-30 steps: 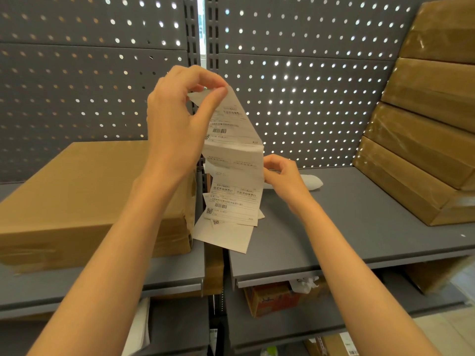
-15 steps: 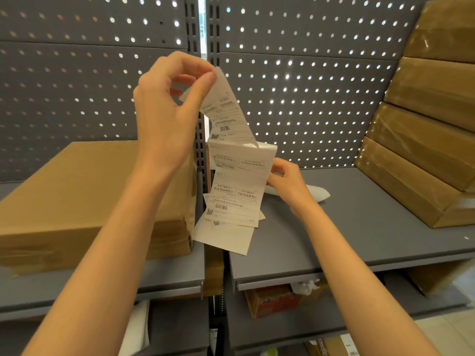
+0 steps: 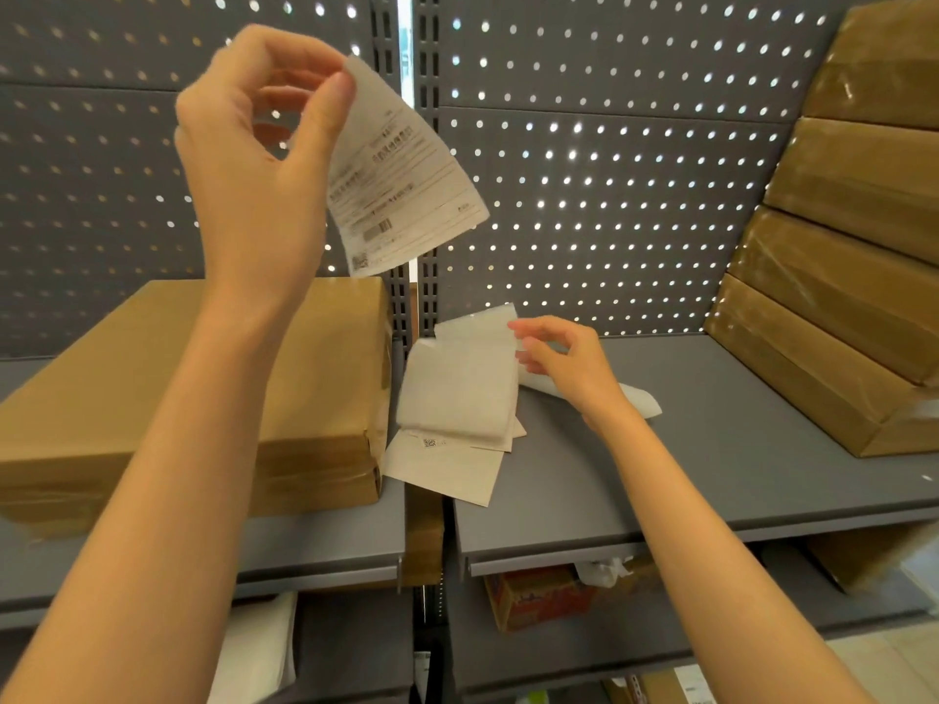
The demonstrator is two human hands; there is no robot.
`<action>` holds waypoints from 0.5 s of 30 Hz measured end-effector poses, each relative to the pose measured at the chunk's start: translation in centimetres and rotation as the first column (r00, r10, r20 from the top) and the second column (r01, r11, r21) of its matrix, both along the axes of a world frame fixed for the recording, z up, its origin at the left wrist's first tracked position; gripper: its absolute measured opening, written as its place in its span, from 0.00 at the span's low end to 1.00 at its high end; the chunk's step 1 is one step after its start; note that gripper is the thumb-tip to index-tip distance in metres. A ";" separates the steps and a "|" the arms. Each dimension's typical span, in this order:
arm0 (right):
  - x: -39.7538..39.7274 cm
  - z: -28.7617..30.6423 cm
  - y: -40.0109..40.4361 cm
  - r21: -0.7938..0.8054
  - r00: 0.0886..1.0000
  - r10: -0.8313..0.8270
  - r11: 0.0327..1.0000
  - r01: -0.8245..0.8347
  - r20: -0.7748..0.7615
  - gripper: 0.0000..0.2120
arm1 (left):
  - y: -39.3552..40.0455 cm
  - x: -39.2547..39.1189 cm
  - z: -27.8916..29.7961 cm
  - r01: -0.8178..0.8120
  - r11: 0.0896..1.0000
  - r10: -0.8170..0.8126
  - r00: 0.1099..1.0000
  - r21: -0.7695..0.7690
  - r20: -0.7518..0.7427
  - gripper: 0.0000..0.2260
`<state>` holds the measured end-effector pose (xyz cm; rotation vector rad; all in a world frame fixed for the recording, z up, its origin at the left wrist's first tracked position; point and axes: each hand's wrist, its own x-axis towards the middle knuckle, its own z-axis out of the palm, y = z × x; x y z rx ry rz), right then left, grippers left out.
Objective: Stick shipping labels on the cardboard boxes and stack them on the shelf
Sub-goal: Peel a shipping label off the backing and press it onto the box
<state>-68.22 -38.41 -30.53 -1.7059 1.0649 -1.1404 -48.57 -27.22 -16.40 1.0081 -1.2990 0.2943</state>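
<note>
One label [image 3: 401, 180] hangs below the left hand [image 3: 254, 160] grip.

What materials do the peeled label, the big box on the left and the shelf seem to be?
White printed label: thin paper, curling as it hangs. Large brown box: matte cardboard, with glossy tape on its side. Grey shelf board: probably painted metal, smooth and even.

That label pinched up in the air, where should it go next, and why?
Probably down and to the left, onto the top of the lone cardboard box. The left hand pinches the label by one corner, free of the backing strip that the right hand is touching. That box's top shows no label, and it sits just below the hanging label.
</note>
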 end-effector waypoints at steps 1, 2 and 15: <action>0.0 0.2 0.0 -0.009 1.000 0.002 1.000 -0.002 -0.019 0.14 | 0.1 0.1 0.1 -0.028 1.000 0.027 0.999 0.012 0.026 0.06; 0.1 0.3 0.1 -0.024 0.999 -0.001 1.000 0.000 -0.039 0.15 | 0.0 0.2 0.1 -0.056 0.998 0.054 0.997 0.027 0.057 0.05; 1.9 8.6 5.5 -0.269 0.962 0.159 0.958 -0.096 0.223 0.03 | 0.6 -0.5 -1.3 -0.223 0.931 0.119 0.933 0.290 0.339 0.07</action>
